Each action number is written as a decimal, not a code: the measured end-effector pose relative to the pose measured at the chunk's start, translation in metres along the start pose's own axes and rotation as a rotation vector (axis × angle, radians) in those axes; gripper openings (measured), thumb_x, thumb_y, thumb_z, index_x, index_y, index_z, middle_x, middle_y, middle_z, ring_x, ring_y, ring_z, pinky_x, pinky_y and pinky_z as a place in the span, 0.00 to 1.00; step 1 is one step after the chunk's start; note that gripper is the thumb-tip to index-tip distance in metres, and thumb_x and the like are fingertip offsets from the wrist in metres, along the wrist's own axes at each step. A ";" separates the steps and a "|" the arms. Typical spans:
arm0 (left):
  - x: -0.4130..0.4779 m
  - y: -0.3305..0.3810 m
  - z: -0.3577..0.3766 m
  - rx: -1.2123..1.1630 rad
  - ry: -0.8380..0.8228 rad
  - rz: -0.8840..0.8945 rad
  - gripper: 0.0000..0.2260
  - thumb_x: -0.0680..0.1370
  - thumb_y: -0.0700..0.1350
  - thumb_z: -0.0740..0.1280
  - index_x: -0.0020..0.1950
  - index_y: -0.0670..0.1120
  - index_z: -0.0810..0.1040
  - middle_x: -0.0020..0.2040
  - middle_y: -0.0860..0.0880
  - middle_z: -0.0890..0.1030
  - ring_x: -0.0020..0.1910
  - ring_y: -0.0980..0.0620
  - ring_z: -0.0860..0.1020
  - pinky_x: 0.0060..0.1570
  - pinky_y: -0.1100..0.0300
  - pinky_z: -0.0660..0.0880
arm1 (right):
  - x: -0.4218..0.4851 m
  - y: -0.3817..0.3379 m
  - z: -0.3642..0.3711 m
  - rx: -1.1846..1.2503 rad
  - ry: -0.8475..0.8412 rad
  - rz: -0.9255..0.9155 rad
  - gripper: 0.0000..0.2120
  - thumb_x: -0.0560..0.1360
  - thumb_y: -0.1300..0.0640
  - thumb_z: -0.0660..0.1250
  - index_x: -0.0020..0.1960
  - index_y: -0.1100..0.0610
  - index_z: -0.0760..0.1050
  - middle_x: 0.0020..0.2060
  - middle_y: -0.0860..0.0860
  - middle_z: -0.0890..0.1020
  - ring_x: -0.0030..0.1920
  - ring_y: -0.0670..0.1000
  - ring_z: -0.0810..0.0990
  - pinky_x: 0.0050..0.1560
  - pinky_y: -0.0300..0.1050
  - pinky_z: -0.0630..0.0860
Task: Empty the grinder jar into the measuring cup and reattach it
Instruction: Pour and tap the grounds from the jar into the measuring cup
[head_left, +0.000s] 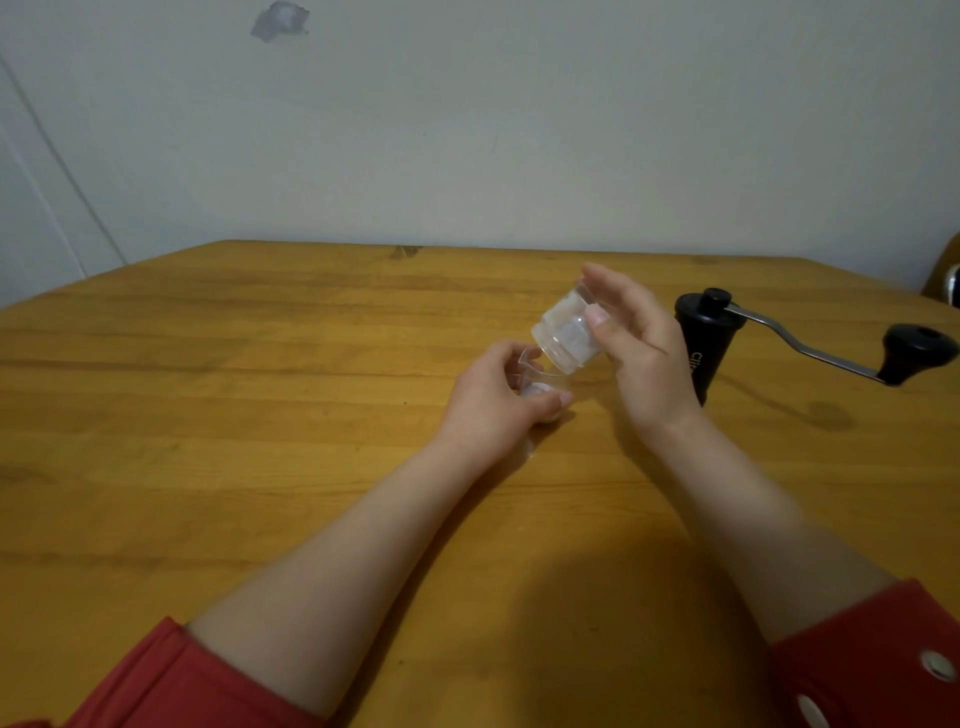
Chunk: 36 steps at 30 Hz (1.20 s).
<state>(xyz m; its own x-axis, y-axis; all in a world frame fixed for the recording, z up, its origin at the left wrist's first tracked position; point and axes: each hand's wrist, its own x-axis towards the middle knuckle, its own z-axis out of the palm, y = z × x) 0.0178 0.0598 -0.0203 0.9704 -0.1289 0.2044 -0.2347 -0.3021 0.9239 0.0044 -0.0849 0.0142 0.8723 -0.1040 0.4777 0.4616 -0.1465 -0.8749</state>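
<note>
My right hand (636, 345) holds the clear grinder jar (563, 332) between thumb and fingers, tilted with its mouth down and to the left. White powder clings inside the jar. Just below its mouth stands the small clear measuring cup (540, 376) on the table, with some white powder in its bottom. My left hand (496, 397) grips the cup from the left, thumb across its front. The black grinder body (704, 338) stands upright behind my right hand, partly hidden by it, with its metal crank handle (810, 348) reaching out to the right.
A wooden table (260, 415) fills the view, its far edge against a pale wall. A dark object (948, 280) shows at the far right edge. A faint dark stain (828, 415) marks the wood to the right of the grinder.
</note>
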 end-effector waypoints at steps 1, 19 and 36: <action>0.000 0.000 0.000 0.000 -0.001 -0.001 0.23 0.68 0.43 0.79 0.61 0.47 0.77 0.54 0.51 0.83 0.52 0.55 0.81 0.53 0.67 0.76 | 0.000 0.000 0.000 0.007 -0.007 -0.003 0.18 0.80 0.66 0.62 0.69 0.58 0.71 0.64 0.52 0.77 0.65 0.45 0.76 0.67 0.46 0.72; -0.001 0.002 0.000 -0.018 -0.005 -0.017 0.23 0.68 0.41 0.79 0.60 0.46 0.77 0.54 0.50 0.84 0.52 0.54 0.82 0.55 0.64 0.76 | -0.002 0.000 0.000 0.028 -0.078 -0.065 0.21 0.76 0.61 0.62 0.69 0.55 0.70 0.67 0.54 0.76 0.68 0.48 0.75 0.67 0.43 0.72; 0.001 0.000 0.002 -0.056 0.005 -0.011 0.21 0.67 0.39 0.79 0.58 0.47 0.77 0.52 0.47 0.85 0.51 0.50 0.83 0.53 0.62 0.78 | -0.001 0.006 0.003 -0.159 0.030 -0.065 0.22 0.75 0.53 0.72 0.68 0.53 0.74 0.61 0.47 0.79 0.62 0.42 0.77 0.63 0.41 0.74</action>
<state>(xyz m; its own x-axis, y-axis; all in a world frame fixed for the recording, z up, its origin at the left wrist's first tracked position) 0.0182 0.0583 -0.0207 0.9733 -0.1209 0.1952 -0.2202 -0.2504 0.9428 0.0070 -0.0825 0.0084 0.8352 -0.1180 0.5372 0.4837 -0.3072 -0.8195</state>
